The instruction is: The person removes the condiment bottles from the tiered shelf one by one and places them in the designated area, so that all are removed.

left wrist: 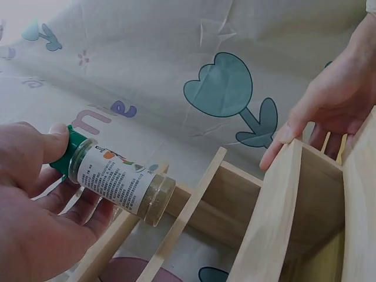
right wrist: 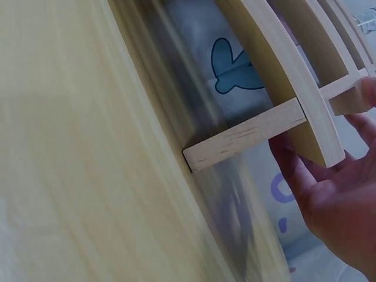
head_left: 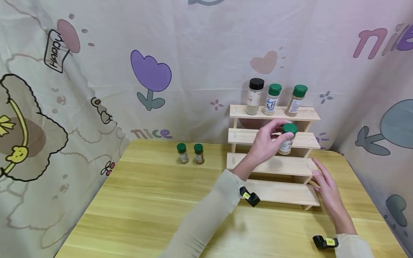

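Note:
My left hand grips a green-capped spice jar, thumb and fingers round its cap. In the left wrist view the jar's white label shows printed text, and the glass base points at the shelves. The jar is in front of the second tier from the top of a stepped wooden rack. At the rack's right end, my right hand holds the end of a lower tier, with fingers reaching under the board in the right wrist view.
On the top tier stand a black-capped jar and two green-capped jars, one with a blue-patterned label and one brownish. Two small green-capped jars stand on the wooden table, left of the rack. A printed cloth hangs behind.

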`<state>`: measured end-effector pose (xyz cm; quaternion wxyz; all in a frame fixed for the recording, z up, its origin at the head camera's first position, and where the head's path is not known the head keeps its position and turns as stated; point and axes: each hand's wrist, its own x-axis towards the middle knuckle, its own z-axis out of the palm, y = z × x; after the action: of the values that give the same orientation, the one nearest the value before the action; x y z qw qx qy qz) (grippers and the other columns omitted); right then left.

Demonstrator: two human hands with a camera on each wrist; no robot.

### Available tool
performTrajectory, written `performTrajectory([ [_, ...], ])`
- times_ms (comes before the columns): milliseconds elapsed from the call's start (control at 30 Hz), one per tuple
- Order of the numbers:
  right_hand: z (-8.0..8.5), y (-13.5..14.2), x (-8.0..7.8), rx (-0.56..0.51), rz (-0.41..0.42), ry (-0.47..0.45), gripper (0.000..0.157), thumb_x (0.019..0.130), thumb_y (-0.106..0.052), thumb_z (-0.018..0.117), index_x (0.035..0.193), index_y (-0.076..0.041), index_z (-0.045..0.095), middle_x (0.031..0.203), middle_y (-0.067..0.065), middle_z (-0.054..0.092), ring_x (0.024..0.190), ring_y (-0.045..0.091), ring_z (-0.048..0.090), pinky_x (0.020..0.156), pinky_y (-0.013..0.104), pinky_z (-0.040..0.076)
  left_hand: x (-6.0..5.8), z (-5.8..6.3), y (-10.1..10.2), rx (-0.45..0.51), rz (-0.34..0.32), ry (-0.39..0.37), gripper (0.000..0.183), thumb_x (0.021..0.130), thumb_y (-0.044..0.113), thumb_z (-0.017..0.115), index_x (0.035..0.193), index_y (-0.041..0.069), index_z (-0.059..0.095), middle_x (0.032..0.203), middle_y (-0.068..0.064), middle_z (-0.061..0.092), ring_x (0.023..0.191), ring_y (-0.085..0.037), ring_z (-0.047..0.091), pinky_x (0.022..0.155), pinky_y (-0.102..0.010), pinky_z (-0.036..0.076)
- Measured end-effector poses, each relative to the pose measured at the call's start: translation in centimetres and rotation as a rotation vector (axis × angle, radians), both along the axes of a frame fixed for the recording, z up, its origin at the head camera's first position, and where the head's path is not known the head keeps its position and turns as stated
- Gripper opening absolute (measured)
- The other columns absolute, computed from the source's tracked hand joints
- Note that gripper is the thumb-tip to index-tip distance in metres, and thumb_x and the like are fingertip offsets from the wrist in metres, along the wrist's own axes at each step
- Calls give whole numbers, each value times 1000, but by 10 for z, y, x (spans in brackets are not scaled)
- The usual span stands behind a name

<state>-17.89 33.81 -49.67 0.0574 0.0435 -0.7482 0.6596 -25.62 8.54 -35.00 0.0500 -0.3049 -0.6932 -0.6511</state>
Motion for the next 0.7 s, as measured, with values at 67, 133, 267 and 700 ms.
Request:
performTrajectory([
  [67,1,2,1,-9,-3,6,55,112,-31,40,165,-27,24,160,8,29,111,-10,53,85,9,49,4,0,-2,10,-11,2,31,99,10,69,129,7,63,117,-7,65,102,-2,59,86,-18,54],
  [133,1,4,2,-24,2,13,55,112,-29,40,165,-27,24,158,6,32,111,-10,53,85,10,49,7,0,-4,19,-20,8,31,100,10,68,130,6,63,117,-8,65,103,-2,60,87,-18,54],
  [267,0,5,3,-43,7,14,55,112,-28,40,165,-26,24,155,1,35,111,-11,54,84,11,50,11,-1,-10,15,-31,10,31,100,10,68,130,6,63,118,-7,65,104,-2,60,89,-19,54],
  [700,-4,2,1,-42,21,36,55,113,-26,39,165,-24,23,153,-6,37,113,-11,53,85,9,49,26,-21,-42,36,-84,-17,34,99,5,67,133,3,62,118,-10,68,104,-6,62,94,-24,54],
])
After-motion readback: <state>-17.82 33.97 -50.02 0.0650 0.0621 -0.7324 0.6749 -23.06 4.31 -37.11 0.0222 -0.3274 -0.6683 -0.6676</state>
